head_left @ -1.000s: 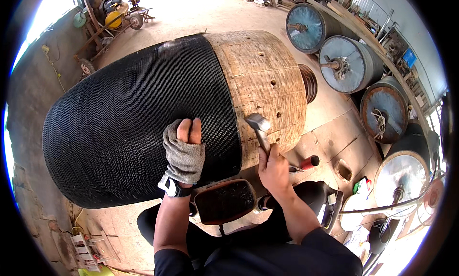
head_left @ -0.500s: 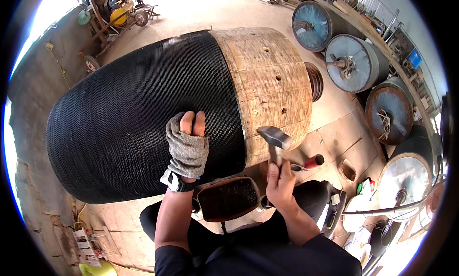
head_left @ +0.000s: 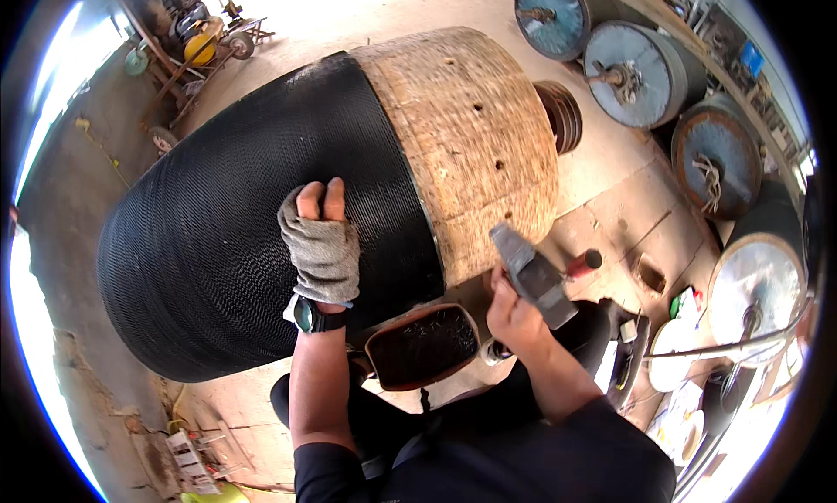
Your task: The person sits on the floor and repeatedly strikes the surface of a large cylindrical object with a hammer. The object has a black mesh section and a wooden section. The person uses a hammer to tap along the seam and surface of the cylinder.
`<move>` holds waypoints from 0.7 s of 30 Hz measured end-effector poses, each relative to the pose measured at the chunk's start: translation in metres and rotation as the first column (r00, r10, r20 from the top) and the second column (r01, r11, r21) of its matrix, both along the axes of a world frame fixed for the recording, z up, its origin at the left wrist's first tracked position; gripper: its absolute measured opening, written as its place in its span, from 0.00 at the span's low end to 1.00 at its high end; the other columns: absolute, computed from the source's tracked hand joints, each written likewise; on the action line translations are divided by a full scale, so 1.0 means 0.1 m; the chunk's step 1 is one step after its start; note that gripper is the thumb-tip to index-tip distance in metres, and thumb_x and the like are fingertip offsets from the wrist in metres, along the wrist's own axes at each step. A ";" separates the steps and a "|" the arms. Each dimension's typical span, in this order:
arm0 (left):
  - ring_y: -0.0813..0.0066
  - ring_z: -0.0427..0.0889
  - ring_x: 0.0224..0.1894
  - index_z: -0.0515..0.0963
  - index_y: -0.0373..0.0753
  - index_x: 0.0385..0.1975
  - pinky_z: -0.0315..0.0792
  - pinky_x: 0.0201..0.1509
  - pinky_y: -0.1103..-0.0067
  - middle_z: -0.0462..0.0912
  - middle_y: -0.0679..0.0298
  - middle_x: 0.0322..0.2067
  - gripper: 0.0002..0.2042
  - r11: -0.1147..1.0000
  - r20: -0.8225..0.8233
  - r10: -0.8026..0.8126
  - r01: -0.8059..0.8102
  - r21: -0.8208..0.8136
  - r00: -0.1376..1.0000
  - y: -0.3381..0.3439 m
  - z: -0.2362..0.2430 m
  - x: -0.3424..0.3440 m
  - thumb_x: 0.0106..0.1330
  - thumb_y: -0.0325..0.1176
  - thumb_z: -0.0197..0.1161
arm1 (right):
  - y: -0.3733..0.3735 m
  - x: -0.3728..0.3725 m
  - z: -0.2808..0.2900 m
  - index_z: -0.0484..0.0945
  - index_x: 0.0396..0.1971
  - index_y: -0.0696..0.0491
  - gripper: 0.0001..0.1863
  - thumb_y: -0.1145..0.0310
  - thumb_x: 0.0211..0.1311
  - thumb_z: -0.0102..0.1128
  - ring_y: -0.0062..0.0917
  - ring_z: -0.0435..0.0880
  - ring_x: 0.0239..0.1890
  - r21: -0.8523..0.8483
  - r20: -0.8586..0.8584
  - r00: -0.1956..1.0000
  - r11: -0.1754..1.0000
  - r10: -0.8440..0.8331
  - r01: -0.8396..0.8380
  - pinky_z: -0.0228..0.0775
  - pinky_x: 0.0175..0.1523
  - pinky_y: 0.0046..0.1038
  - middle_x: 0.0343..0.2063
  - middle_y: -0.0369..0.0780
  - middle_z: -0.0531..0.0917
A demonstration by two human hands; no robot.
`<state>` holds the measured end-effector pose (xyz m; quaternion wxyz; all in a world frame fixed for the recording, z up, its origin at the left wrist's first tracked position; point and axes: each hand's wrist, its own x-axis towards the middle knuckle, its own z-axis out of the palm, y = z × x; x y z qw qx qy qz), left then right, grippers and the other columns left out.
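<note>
A large drum lies across the view, its right part bare wood (head_left: pixel 453 128) with several holes. Tightly ribbed black wrapping (head_left: pixel 218 207) covers the rest. Against this wrapping rests my left hand (head_left: pixel 321 250), in a grey glove that leaves the fingertips bare. Its fingers are curled closed, and what they hold, if anything, is hidden. My right hand (head_left: pixel 516 320) grips a hammer (head_left: pixel 534 276) near the drum's lower right edge. The hammer's head is raised above the hand, apart from the drum, and hides most of the handle.
Between my legs and the drum sits a brown-rimmed container (head_left: pixel 380 377) with dark contents. A red cylinder (head_left: pixel 584 263) stands beyond the hammer. Several metal-ended rollers (head_left: pixel 635 74) line the right side. Wheeled equipment (head_left: pixel 200 48) stands far left, near a grey wall (head_left: pixel 65 198).
The hammer has tipped back, its head now right of my fingers and nearer the camera. My left hand stays on the wrapping. The whole view has shifted and tilted slightly.
</note>
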<state>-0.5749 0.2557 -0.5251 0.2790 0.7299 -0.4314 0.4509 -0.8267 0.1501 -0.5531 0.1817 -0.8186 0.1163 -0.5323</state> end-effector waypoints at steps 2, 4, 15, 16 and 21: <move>0.58 0.77 0.47 0.76 0.44 0.53 0.76 0.49 0.63 0.72 0.59 0.47 0.25 0.999 0.014 0.011 -0.010 -0.038 1.000 -0.06 -0.01 0.03 0.53 0.18 0.63 | -0.08 0.02 -0.29 0.69 0.43 0.60 0.15 0.67 0.64 0.60 0.49 0.82 0.24 0.009 -0.251 0.948 0.979 -0.196 0.205 0.75 0.30 0.43 0.24 0.51 0.81; 0.54 0.75 0.50 0.74 0.41 0.53 0.78 0.48 0.62 0.72 0.57 0.48 0.24 1.000 -0.014 -0.001 0.001 -0.005 1.000 -0.10 0.02 0.08 0.52 0.21 0.65 | -0.08 -0.01 -0.57 0.67 0.40 0.58 0.13 0.68 0.65 0.59 0.52 0.81 0.23 0.210 -0.460 0.853 0.903 -0.246 0.374 0.73 0.27 0.48 0.21 0.54 0.80; 0.62 0.80 0.37 0.71 0.38 0.55 0.74 0.47 0.66 0.80 0.61 0.36 0.25 0.888 -0.277 -0.460 0.443 -0.122 0.844 -0.27 -0.46 -1.09 0.55 0.17 0.65 | 0.10 -0.46 -0.62 0.70 0.53 0.59 0.19 0.76 0.62 0.61 0.50 0.83 0.33 0.313 -0.166 0.984 0.943 -0.064 0.114 0.75 0.36 0.41 0.31 0.53 0.81; 0.62 0.80 0.38 0.71 0.38 0.55 0.73 0.48 0.67 0.81 0.62 0.35 0.24 0.888 -0.277 -0.459 0.438 -0.139 0.844 -0.29 -0.45 -1.11 0.56 0.18 0.65 | 0.03 -0.42 -0.61 0.71 0.52 0.59 0.19 0.77 0.61 0.60 0.50 0.83 0.33 0.221 -0.063 0.996 0.973 -0.061 0.073 0.74 0.36 0.41 0.31 0.51 0.81; 0.63 0.80 0.38 0.72 0.38 0.53 0.73 0.47 0.67 0.81 0.62 0.33 0.23 0.909 -0.375 -0.410 0.406 -0.092 0.832 -0.29 -0.39 -1.12 0.57 0.19 0.65 | 0.02 -0.47 -0.50 0.73 0.52 0.58 0.19 0.76 0.61 0.61 0.49 0.83 0.34 0.219 -0.167 0.985 0.973 -0.035 0.072 0.75 0.36 0.40 0.36 0.50 0.82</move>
